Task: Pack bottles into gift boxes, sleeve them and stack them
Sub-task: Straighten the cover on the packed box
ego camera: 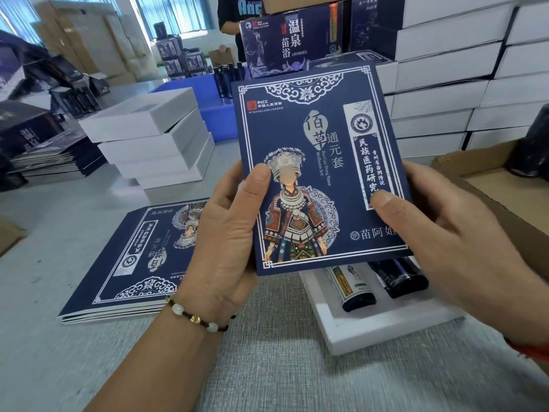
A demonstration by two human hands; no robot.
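Note:
A flat navy sleeve [318, 162], printed with a costumed figure and white ornament, is held up over the table by both hands. My left hand [234, 230] grips its lower left edge, thumb on the print. My right hand [439, 233] grips its lower right edge the same way. Below it lies an open white gift box [377, 325] holding two dark bottles [356, 292] side by side, their upper parts hidden behind the sleeve. A low pile of flat navy sleeves [127, 263] lies on the table to the left.
White gift boxes stand stacked at the back left [148, 138] and in a tall wall at the right [463, 84]. An open cardboard carton [487, 179] sits at the right. A blue crate [208, 105] with dark bottles and a person stand behind.

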